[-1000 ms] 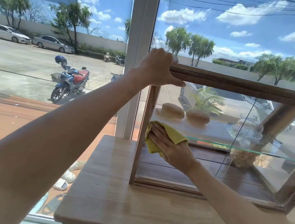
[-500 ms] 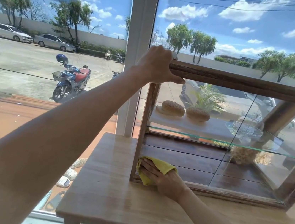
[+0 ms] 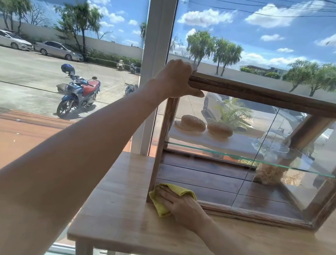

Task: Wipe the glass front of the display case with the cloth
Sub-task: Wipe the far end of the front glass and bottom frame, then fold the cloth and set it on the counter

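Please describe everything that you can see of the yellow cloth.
The yellow cloth looks soft and is bunched into a folded pad. It lies at the lower left corner of the display case, against the bottom of the glass front and the wooden frame, and its lower edge reaches the wooden table. The right hand presses on it with flat fingers and covers its middle.

no readable text, no labels, no brands, no numbers, no signs anywhere in view
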Demonstrator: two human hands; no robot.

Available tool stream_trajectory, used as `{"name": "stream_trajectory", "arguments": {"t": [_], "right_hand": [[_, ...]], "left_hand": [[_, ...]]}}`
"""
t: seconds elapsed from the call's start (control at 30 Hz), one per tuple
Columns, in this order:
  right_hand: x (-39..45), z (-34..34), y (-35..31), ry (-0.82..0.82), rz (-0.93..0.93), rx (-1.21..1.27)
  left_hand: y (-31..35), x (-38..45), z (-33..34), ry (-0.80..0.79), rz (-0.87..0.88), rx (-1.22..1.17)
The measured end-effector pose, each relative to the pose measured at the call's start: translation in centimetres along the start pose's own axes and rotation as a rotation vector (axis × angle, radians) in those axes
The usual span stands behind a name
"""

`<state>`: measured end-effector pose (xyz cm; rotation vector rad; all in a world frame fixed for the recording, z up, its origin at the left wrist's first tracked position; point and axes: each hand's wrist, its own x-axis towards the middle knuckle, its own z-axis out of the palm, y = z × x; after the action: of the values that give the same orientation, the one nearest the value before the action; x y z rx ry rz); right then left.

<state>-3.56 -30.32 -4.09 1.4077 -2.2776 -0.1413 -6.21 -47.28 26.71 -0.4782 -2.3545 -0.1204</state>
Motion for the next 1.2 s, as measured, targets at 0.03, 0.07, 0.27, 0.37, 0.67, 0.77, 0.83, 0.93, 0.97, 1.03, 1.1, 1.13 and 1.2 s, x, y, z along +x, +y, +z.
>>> {"name": "stream_trajectory", "arguments": {"t": [0.03,0.07,0.27,0.37,0.67,0.77,0.83,0.93,0.97,1.03,1.1,1.13,1.2], "right_hand": [[-0.1,-0.2,-0.1,0.05,0.027,0.015],[-0.2,-0.5,-0.2,0.107,0.065,0.023],[-0.7,-3.4,1.0,0.35,0.304,0.066],[-0.2,-5.8,1.7,0.471,0.303,0.04],[2.8,-14.5,4.5,0.871,0.353,-0.053],[3.4,-16.1,4.2,0.952,0.36,-0.063],[3.6,-16.4,3.7,0.978,0.364,-0.072],[3.8,-16.3,2.8,0.99,0.362,-0.077],[3.8,-16.2,2.5,0.988,0.365,-0.079],[3.6,-15.8,2.0,0.977,0.376,-0.076],[3.1,-15.1,1.7,0.935,0.396,-0.066],[2.8,-14.8,1.5,0.902,0.409,-0.056],[2.2,-14.0,1.1,0.832,0.449,-0.034]], "left_hand": [[0.0,-0.2,-0.1,-0.003,-0.003,-0.014],[0.0,-0.4,-0.1,0.003,-0.002,-0.032],[-0.7,-2.1,-0.5,0.089,0.002,-0.196],[-0.9,-2.5,-0.8,0.106,-0.022,-0.244],[0.2,-4.9,-2.0,0.228,-0.054,-0.368],[1.1,-6.6,-2.4,0.277,-0.043,-0.386],[1.6,-7.9,-2.0,0.266,-0.052,-0.422],[1.9,-9.3,-0.6,0.177,-0.143,-0.537],[2.0,-9.5,0.0,0.137,-0.186,-0.582],[2.0,-9.7,1.2,0.088,-0.27,-0.703],[2.1,-9.6,2.0,0.08,-0.325,-0.829],[2.2,-9.6,2.2,0.081,-0.336,-0.872],[2.6,-9.4,2.5,0.063,-0.324,-0.929]]}}
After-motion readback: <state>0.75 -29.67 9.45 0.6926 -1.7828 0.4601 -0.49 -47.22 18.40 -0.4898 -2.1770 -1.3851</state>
